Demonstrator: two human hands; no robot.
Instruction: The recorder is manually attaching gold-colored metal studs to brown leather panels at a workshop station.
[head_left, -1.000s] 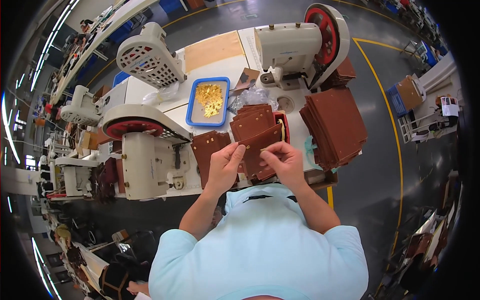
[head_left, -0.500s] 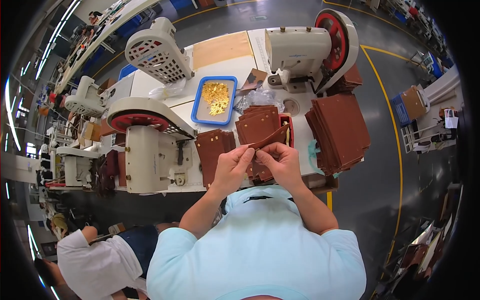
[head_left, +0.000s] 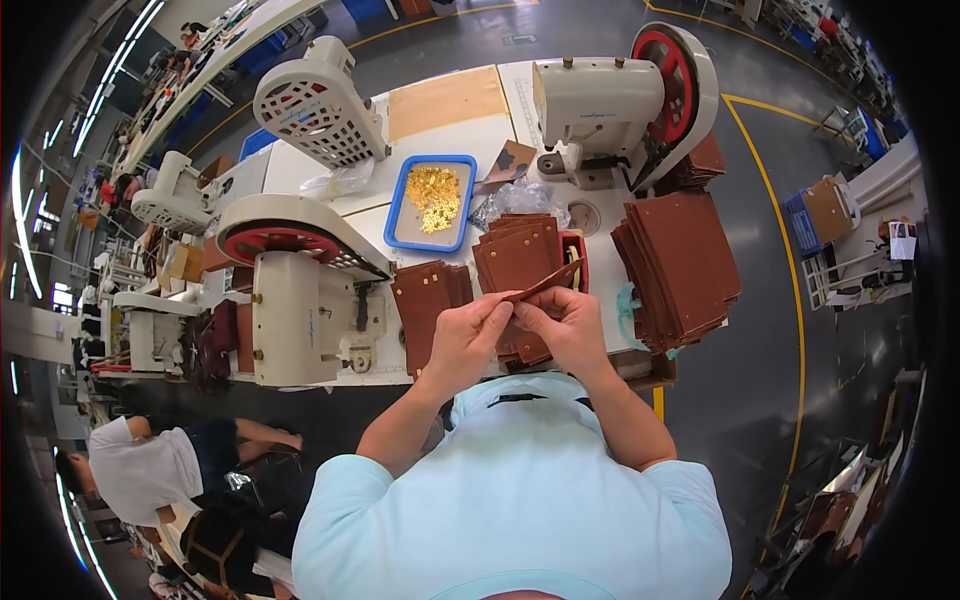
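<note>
In the head view, with the two hands as the centre of the clock, a brown, flat, leather-like panel (head_left: pixel 553 283) is held just above the hands, tilted and seen nearly edge-on. Its near edge is pinched by the left hand (head_left: pixel 470 338) and by the right hand (head_left: pixel 565 328), thumbs and fingertips almost meeting; whether anything small is gripped beneath them cannot be told. At 12 o'clock, a brown panel stack with round gold-coloured studs (head_left: pixel 515 250) is partly covered by the held panel. Another brown panel stack with squarish gold-coloured fittings (head_left: pixel 428 295) is placed at 10 o'clock. At 11 o'clock, small shiny gold-coloured pieces (head_left: pixel 433 195) are contained in a blue-rimmed rectangular tray (head_left: pixel 467 205). A taller brown panel pile (head_left: pixel 685 265) is seen between 2 and 3 o'clock. A white machine with a red wheel (head_left: pixel 605 100) is mounted at 1 o'clock.
</note>
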